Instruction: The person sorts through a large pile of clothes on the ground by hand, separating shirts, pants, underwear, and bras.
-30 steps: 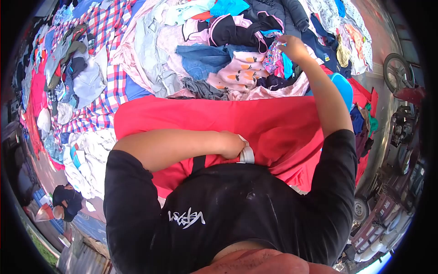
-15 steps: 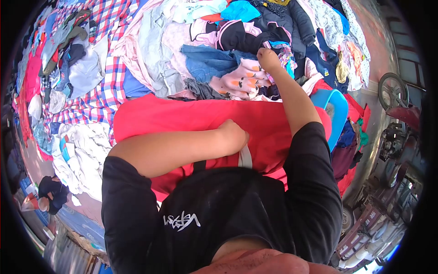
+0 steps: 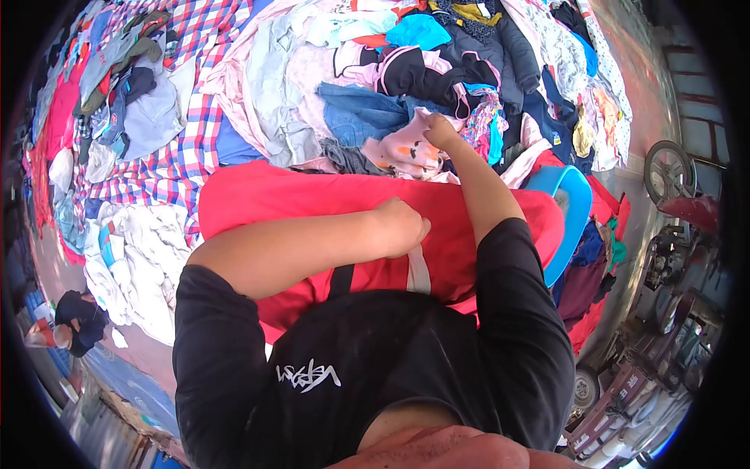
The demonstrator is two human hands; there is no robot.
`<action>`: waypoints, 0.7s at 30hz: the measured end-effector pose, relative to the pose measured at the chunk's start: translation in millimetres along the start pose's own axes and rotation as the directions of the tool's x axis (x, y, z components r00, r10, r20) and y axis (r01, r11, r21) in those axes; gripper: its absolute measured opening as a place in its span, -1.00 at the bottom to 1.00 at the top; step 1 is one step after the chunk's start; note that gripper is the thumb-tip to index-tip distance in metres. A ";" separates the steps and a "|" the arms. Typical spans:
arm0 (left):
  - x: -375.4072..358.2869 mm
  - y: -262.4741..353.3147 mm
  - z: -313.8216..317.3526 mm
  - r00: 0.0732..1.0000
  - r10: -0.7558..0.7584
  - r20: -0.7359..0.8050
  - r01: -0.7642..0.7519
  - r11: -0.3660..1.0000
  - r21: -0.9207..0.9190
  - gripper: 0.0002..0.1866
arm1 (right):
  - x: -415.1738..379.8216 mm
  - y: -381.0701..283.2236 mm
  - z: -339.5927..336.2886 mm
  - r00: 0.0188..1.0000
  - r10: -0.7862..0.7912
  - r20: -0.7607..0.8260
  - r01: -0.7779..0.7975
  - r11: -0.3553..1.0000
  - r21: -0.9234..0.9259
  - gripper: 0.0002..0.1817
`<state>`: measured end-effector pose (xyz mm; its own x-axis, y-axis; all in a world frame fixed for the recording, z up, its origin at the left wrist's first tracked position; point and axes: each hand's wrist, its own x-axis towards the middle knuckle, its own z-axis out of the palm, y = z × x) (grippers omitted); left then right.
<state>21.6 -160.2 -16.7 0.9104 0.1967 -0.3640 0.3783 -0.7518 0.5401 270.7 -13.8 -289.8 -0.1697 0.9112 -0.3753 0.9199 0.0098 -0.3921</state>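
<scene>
My right hand (image 3: 441, 131) is closed on the upper edge of a pink garment (image 3: 402, 153) with an orange and dark print, which bunches up beneath it. Blue denim (image 3: 361, 109) lies just left of that garment, and a black garment with pink trim (image 3: 418, 76) is beyond. My left hand (image 3: 402, 228) is curled into a fist low over the red cloth (image 3: 305, 199) across my lap. A pale strap (image 3: 419, 270) runs from under this fist toward my waist; its fingers are partly hidden, so I cannot make out what they hold.
Heaped clothes cover the ground ahead, with a checked cloth (image 3: 199, 141) at left and white clothes (image 3: 152, 250) nearer. A blue plastic piece (image 3: 576, 211) is beside my right side. Another person (image 3: 80, 320) is at far left; a wheel (image 3: 669, 173) and vehicles stand at right.
My right hand has moved slightly left and nearer to me, and the pink garment is pulled up and bunched under it. My left hand stays in nearly the same place.
</scene>
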 end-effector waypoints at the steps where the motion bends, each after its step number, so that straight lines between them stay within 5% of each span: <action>1: -0.6 -2.5 -5.4 1.000 -0.002 -0.010 0.002 1.000 0.005 -0.70 | 1.4 -4.6 -30.0 0.997 0.007 -0.083 0.004 0.991 0.136 -0.44; 2: -0.6 -6.4 -10.5 1.000 -0.002 -0.021 0.003 1.000 0.014 -0.70 | -8.5 -29.5 -88.3 1.000 0.016 -0.001 -0.016 0.967 0.254 -0.42; 5: 4.4 -20.7 -23.3 0.988 -0.096 -0.120 0.111 0.986 0.127 -0.64 | -34.5 -46.7 -183.0 0.986 0.017 -0.164 0.078 0.827 0.557 -0.55; 7: 5.2 -34.9 -28.3 0.849 -0.183 -0.495 0.237 0.970 0.047 -0.58 | -68.3 -75.6 -247.2 0.977 0.018 -0.210 0.142 0.681 0.718 -0.64; 10: 6.4 -53.0 -69.2 0.749 -0.456 -0.480 0.365 0.889 -0.275 -0.19 | -138.7 -137.3 -331.1 0.919 -0.060 -0.389 0.331 0.653 0.682 -0.71; 13: 10.5 -61.5 -94.0 0.447 -0.538 -0.715 0.374 0.838 -0.397 0.00 | -179.3 -173.0 -378.3 0.803 -0.184 -0.566 0.581 0.451 0.678 -0.78; 15: 14.8 -71.5 -103.8 0.257 -0.543 -0.800 0.353 0.823 -0.445 0.15 | -198.4 -193.8 -404.8 0.746 -0.257 -0.615 0.666 0.311 0.678 -0.50; 18: 18.3 -86.0 -119.1 -0.081 -0.307 -0.948 0.134 0.939 -0.316 -0.02 | -224.2 -227.5 -420.5 0.665 -0.323 -0.673 0.728 0.080 0.681 -0.67; 21: 5.7 -92.5 -132.6 0.289 -0.619 -0.730 -0.273 0.677 -0.683 -0.32 | -234.7 -253.8 -412.5 0.629 -0.382 -0.677 0.748 0.062 0.661 -0.59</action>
<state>14.1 -6.1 31.9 0.1514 0.9819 0.1140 0.1218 -0.1330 0.9836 222.9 -60.3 244.2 -0.2188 0.8484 0.4821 -0.3037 0.4103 -0.8599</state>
